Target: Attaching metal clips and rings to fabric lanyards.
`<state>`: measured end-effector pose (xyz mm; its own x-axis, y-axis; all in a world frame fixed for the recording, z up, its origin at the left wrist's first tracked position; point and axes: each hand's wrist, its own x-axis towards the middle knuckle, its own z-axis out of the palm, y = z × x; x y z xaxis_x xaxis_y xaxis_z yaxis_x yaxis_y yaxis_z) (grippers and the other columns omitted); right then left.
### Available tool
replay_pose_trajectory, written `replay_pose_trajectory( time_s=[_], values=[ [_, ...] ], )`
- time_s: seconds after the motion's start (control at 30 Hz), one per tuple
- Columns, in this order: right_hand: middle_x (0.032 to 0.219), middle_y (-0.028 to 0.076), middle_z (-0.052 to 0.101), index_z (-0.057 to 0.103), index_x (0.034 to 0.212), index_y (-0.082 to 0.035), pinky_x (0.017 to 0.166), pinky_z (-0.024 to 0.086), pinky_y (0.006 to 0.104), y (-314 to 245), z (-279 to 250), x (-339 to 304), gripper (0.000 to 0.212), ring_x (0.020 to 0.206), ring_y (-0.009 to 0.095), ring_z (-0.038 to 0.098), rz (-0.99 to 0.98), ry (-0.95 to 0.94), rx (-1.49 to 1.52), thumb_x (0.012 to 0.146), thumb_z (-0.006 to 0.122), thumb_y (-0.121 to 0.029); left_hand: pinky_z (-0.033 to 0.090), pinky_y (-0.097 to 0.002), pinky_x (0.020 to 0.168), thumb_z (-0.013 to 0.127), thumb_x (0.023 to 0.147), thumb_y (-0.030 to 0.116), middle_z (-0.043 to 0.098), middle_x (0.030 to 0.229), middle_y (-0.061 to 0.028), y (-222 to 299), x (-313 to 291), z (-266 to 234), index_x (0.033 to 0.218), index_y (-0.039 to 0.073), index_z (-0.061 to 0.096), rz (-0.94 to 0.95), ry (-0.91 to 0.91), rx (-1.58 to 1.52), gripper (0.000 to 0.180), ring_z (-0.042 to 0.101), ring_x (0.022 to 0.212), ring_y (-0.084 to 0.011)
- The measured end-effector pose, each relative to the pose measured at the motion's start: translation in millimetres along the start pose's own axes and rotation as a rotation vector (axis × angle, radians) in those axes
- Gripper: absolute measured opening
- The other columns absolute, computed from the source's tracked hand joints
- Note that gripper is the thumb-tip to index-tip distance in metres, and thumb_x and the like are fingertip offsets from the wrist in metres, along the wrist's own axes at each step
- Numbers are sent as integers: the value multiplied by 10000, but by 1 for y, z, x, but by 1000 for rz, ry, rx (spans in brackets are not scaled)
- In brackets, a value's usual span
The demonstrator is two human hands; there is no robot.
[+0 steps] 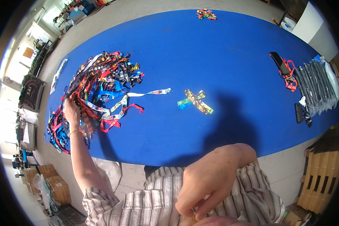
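A large tangled heap of printed lanyard straps (pixel 109 75) in many colours lies on the left of the blue table. My left hand (pixel 71 111) reaches into its near left side, fingers bent and closed on some straps; the fingertips are partly hidden among them. My right hand (pixel 211 182) is held up before my chest with curled, closed fingers. A small gold-coloured bit (pixel 194 218) shows by its fingertips, too small to name. Between heap and table middle, a white printed strap (pixel 150 93) sticks out. A small folded bundle of yellow-green straps (pixel 197 101) lies at the table's middle.
The blue table (pixel 169 49) bears another small strap bundle (pixel 206 14) at the far edge. On the right are a phone (pixel 279 62) with a red lanyard (pixel 290 77), plastic-wrapped dark packs (pixel 318 88) and a black case (pixel 299 113). Cardboard boxes (pixel 56 184) stand lower left.
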<state>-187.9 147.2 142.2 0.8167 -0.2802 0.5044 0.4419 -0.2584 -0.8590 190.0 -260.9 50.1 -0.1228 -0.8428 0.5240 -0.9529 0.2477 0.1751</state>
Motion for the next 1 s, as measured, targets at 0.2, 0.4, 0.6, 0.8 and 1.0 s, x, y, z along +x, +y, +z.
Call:
replay_pose_trajectory(
  time_s=[0.2,0.4,0.6,0.8,1.0],
  values=[
    [766,63,593,550,947,-61,549,462,344,0,2,2,168,671,243,617,12,-24,2,999,574,-219,477,-505,859,506,982,248,616,1088,-258,4,2,0,1130,45,590,54,92,56,264,601,1011,-440],
    [774,80,597,545,942,-50,570,465,376,-2,2,0,187,689,277,617,17,-21,15,991,577,-227,474,-490,896,545,943,231,624,1061,-241,13,-12,-7,1101,39,590,36,130,28,253,580,1052,-432],
    [809,60,615,620,1041,-24,485,464,310,-3,-2,3,164,618,223,618,-49,26,-90,981,583,-172,496,-484,865,587,903,114,614,1043,-197,50,-43,-17,1058,65,603,208,208,-126,164,595,1012,-399],
    [792,55,606,622,1023,-28,479,461,305,3,-8,2,159,607,212,613,-20,4,-60,973,591,-176,525,-440,775,606,909,125,645,978,-152,95,-110,-5,979,69,658,187,-148,-274,103,655,869,-353],
    [762,113,550,520,936,-38,557,475,394,-4,-7,7,196,669,313,605,42,-26,-30,1001,553,-220,522,-465,836,610,909,190,635,1098,-192,123,-119,14,1034,57,669,199,-339,-251,192,645,968,-396]
  ],
)
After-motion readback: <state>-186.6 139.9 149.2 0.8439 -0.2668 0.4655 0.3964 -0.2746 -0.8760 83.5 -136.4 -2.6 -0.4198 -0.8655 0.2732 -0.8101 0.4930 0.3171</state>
